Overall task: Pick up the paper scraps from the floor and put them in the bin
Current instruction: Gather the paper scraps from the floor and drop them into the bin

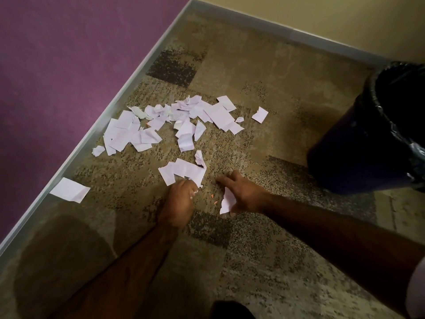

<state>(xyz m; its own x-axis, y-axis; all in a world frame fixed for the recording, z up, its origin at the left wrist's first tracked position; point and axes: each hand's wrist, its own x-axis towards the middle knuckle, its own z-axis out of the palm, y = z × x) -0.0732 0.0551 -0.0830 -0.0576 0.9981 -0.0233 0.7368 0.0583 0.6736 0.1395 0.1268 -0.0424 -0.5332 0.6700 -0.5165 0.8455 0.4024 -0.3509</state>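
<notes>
Several white paper scraps (174, 120) lie scattered on the carpet near the purple wall. My left hand (179, 199) is closed on the near edge of a large folded scrap (184, 171), which still rests on the floor. My right hand (243, 194) holds a small torn scrap (226, 201) against its palm, fingers spread toward the carpet. One scrap (70, 189) lies apart by the baseboard at the left, another (259, 114) apart at the right. The dark bin (358, 146) with a black liner stands at the right.
A purple wall (57, 77) with a grey baseboard runs along the left; a yellow wall (322, 14) closes the far side. Tiny orange crumbs (213, 199) lie between my hands. A dark shoe tip (230, 309) shows at the bottom edge.
</notes>
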